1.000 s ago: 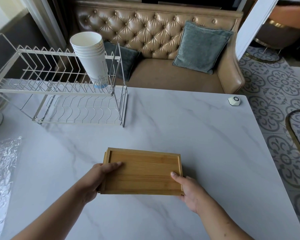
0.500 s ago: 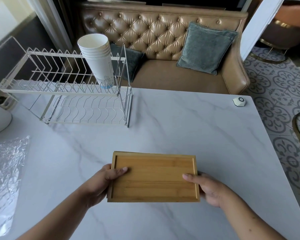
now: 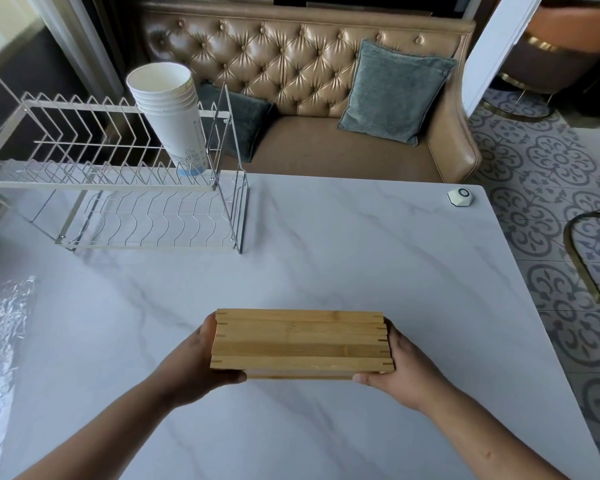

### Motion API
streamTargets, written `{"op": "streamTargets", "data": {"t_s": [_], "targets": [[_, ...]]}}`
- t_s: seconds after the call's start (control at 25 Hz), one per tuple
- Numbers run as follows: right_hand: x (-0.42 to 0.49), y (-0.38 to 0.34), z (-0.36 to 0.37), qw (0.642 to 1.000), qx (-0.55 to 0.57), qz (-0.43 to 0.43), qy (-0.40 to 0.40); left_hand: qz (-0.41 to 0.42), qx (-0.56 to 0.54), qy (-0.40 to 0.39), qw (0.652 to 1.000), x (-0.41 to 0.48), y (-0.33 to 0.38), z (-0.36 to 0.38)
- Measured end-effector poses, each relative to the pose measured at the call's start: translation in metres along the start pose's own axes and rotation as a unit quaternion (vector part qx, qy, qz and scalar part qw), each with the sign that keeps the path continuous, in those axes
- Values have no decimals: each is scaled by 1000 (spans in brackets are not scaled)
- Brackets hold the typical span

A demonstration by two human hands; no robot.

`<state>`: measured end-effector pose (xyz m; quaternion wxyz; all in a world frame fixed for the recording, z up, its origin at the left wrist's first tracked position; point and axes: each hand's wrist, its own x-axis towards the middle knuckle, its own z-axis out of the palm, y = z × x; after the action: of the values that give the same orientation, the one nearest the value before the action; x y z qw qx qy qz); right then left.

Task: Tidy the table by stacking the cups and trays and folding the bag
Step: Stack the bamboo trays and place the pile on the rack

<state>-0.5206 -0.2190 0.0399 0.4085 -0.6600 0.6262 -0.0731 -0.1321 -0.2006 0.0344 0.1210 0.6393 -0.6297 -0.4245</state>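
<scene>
White marble-veined desk [image 3: 343, 244] fills the view. Behind its far edge stands a tan tufted leather sofa [image 3: 291, 64] with grey-blue cushions [image 3: 395, 95].

**Grip.** My left hand [image 3: 198, 365] and right hand [image 3: 407, 370] each clasp one short end of the light-wood rectangular tray stack [image 3: 300, 341], with the thumbs hooked under the near edge. Both hands are closed on it and neither is free.

**Position.** The tray stack sits at the near middle of the desk, tipped up so its long side edges face me. I cannot tell whether its lower edge touches the desk.

**Other items.** The nested white paper cups [image 3: 167, 112] stand on the upper tier of the white wire dish rack [image 3: 118, 209] at the far left. The clear crinkled plastic bag [image 3: 0, 341] lies spread out at the left edge of the desk.

**Step in hand.** The cups and trays appear stacked, and I judge the trays are being squared up or carried. The bag is not yet folded.

**Next move.**
- Keep equal inward pressure from both hands so no tray slides out.
- Lay the stack down flat and level.
- Release both hands, then reach left for the bag.
</scene>
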Motion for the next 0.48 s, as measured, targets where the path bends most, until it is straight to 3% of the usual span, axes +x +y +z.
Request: {"op": "streamTargets", "data": {"t_s": [0.24,0.48], "targets": [[0,13,15,996,-75,1,54,-9,47,9,999,-1,-10,17],[-3,10,7,996,-79,-16,26,13,62,-15,998,0,-10,12]]}}
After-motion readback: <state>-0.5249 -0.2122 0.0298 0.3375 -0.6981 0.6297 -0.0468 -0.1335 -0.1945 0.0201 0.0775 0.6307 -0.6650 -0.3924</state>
